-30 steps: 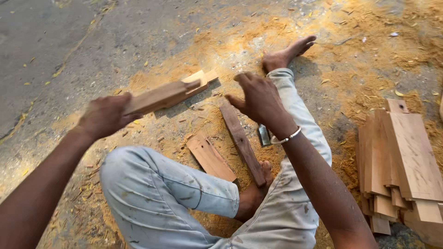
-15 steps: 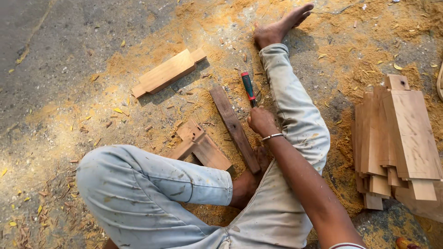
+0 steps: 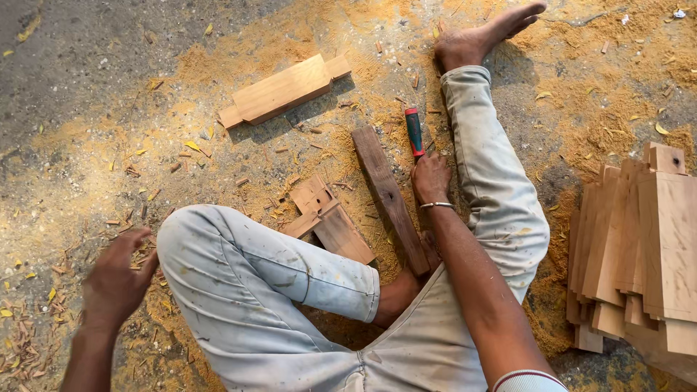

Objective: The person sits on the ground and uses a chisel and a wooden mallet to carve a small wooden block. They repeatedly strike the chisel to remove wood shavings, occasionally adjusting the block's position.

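Observation:
I sit on a sawdust-strewn floor with one leg stretched out. My right hand is closed around the lower end of a chisel with a red and green handle, which lies on the ground beside my stretched leg. A dark wooden strip lies just left of that hand. My left hand hovers low at the left beside my bent knee, fingers apart and empty. A light wooden piece with tenon ends rests on the floor farther out. Two small notched wooden pieces lie by my knee.
A stack of flat light wooden boards stands at the right. Sawdust and wood chips cover the grey concrete floor. My bare foot reaches toward the top of the view.
My left hand let go of the tenoned wooden piece, which now lies on the floor, and swung back down to my knee. My right hand dropped onto the chisel.

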